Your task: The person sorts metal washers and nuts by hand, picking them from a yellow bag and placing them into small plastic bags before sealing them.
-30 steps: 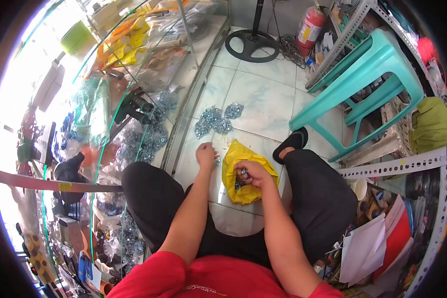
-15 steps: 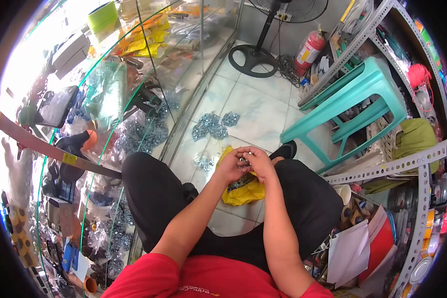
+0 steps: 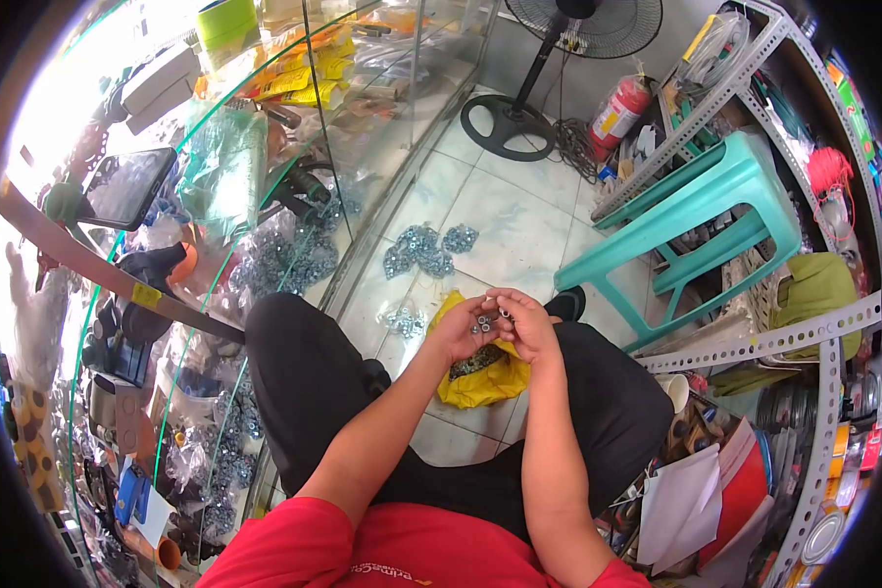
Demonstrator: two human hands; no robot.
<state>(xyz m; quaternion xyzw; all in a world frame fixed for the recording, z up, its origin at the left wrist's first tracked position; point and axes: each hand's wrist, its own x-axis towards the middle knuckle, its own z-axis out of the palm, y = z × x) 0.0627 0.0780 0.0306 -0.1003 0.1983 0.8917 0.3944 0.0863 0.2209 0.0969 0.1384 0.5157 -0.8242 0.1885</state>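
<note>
Several small metal nuts [image 3: 481, 324] lie in the cupped palm and fingers of my left hand [image 3: 457, 330]. Close beside it, my right hand [image 3: 527, 328] has its thumb and fingers pinched around another nut [image 3: 505, 314]. Both hands are above an open yellow plastic bag [image 3: 493, 385] on the tiled floor. Inside the bag is a heap of small dark metal pieces [image 3: 473, 364], partly hidden by my hands. Beyond the hands, small clear packs of metal hardware [image 3: 418, 252] rest on the tiles, with another pack [image 3: 405, 321] left of the bag.
A glass display case [image 3: 265, 245] full of bagged goods runs along the left. On the right are a green plastic stool [image 3: 676, 235] and a metal shelf frame [image 3: 764, 341]. A standing fan [image 3: 508, 122] and a red fire extinguisher [image 3: 619, 113] stand at the back.
My hands have parted slightly, and the nuts in my left palm show more plainly. The whole view has shifted a little.
</note>
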